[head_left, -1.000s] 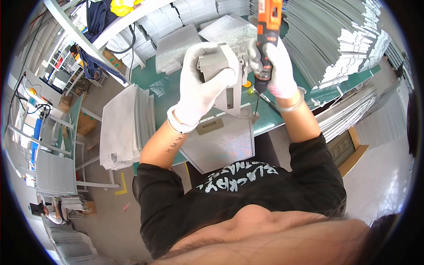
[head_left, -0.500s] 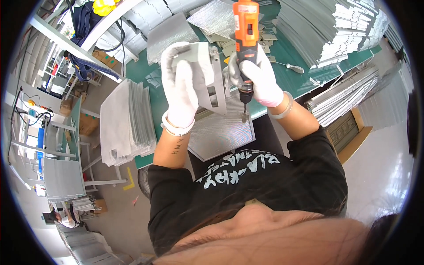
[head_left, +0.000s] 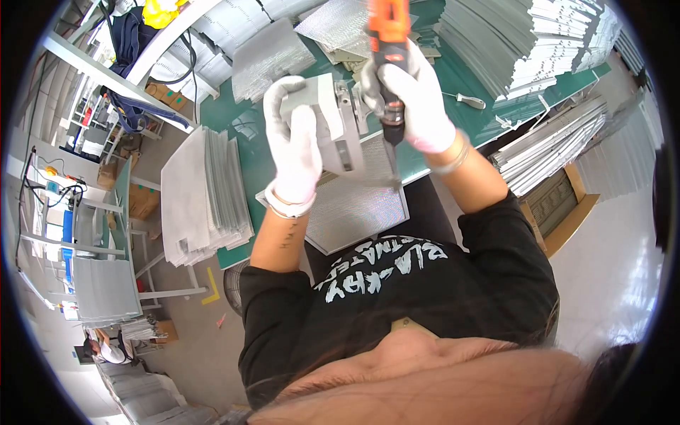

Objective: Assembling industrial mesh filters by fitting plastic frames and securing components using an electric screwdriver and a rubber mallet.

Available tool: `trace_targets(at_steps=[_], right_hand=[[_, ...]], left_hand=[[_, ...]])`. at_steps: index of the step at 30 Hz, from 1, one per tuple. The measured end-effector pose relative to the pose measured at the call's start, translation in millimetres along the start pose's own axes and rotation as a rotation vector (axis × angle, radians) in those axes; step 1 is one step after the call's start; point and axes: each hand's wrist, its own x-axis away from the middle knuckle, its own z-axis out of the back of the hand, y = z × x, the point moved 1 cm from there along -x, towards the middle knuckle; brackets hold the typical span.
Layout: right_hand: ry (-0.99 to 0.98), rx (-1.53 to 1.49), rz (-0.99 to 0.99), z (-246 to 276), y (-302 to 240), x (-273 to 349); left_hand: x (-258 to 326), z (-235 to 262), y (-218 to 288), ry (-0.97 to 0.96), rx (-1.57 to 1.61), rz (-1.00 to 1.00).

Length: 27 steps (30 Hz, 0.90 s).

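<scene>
My left hand (head_left: 297,152), in a white glove, is closed round a grey box-like metal part (head_left: 343,150) with a slot and a pale strip along it. In my gloved right hand (head_left: 423,106) is an orange and black power screwdriver (head_left: 389,49), its dark nose pointing back toward me beside the metal part. The tool's tip is smeared by motion. Fingers of the right hand come close to the part's right edge; whether they touch it I cannot tell. Below both hands a framed mesh panel (head_left: 358,221) lies at the near edge of the green table (head_left: 244,159).
Thin grey sheets stand stacked (head_left: 202,195) at the left table edge. Metallic mesh sheets (head_left: 273,60) lie at the back, with a large stack of pale panels (head_left: 489,49) at the right. A screwdriver with a pale handle (head_left: 471,101) lies near that stack. An open cardboard box (head_left: 567,212) stands at lower right.
The power screwdriver has moved slightly up and left, its tip now blurred. The metal part has shifted a little down and right with my left hand, still held.
</scene>
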Motion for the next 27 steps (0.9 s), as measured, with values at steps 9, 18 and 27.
trace_targets(at_steps=[9,18,27], right_hand=[[0.015,-0.097,-0.041,-4.9,14.6,19.6],[-0.008,-0.091,-0.050,-11.2,40.2,36.0],[0.014,-0.174,-0.057,-9.1,18.8,30.2]], left_hand=[[-10.4,6.5,12.3,-0.028,0.208,0.174],[-12.7,14.2,21.4,-0.038,0.241,0.253],[12.9,16.8,4.6,-0.060,0.189,0.185]])
